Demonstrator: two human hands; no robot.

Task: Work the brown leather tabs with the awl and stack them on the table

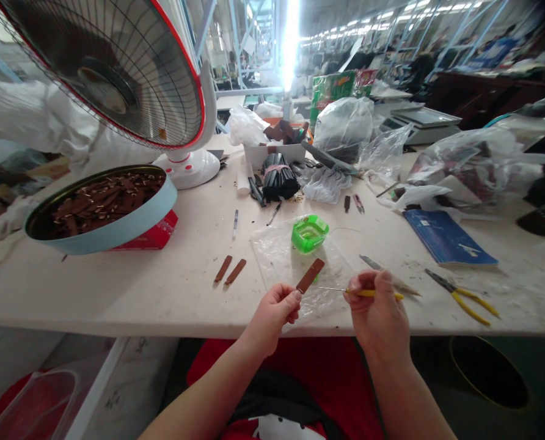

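The two hands are apart over the near side of the worktop, each clamped on something. The left hand pinches one end of a brown strip between thumb and fingers, its other end pointing up and away to the right. The right hand grips the yellow handle of a thin tool, whose metal shaft points left at the strip; whether the tip touches it, I cannot tell. Just beyond the held strip, a green dish stands on a clear plastic sheet. Two loose strips lie side by side to the left of the sheet. Farther left, a round tin full of brown strips sits tilted on a red object, below a fan. To the right of the right hand lie yellow-handled pliers, with a blue book behind them. A pen lies left of the dish, and a banded black bundle lies beyond it.
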